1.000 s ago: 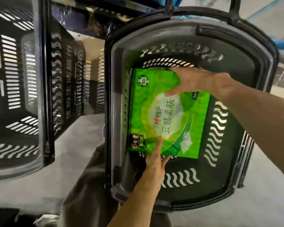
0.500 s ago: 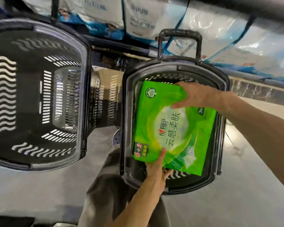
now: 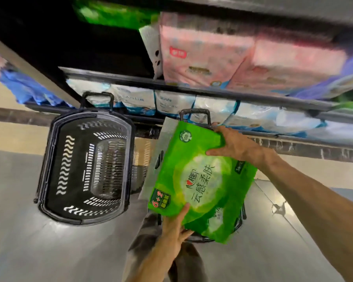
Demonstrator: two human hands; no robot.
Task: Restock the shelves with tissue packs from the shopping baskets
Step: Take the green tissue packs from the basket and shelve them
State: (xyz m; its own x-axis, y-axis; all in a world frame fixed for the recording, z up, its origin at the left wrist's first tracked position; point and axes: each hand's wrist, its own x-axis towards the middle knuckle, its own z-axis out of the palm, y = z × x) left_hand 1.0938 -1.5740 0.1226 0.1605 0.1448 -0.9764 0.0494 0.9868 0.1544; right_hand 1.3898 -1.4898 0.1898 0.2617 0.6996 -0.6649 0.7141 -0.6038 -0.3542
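Observation:
A large green tissue pack (image 3: 202,180) is up above the right shopping basket (image 3: 239,218), which it mostly hides. My right hand (image 3: 234,145) grips the pack's far top corner, thumb on its face. My left hand (image 3: 175,222) holds the near bottom edge, thumb up on the front and fingers under it. The left basket (image 3: 49,174) stands on the floor with nothing in it. Shelves in front carry white and blue packs (image 3: 171,104) low down and pink packs (image 3: 208,55) higher up.
A dark gap (image 3: 80,43) lies in the upper shelf left of the pink packs, with green packs (image 3: 114,15) blurred above it. Blue packs (image 3: 29,88) sit at the far left. Grey floor runs left and right. My legs are below.
The green pack has come up out of the right basket in both hands. My view has tilted up and back, bringing the upper shelves into sight.

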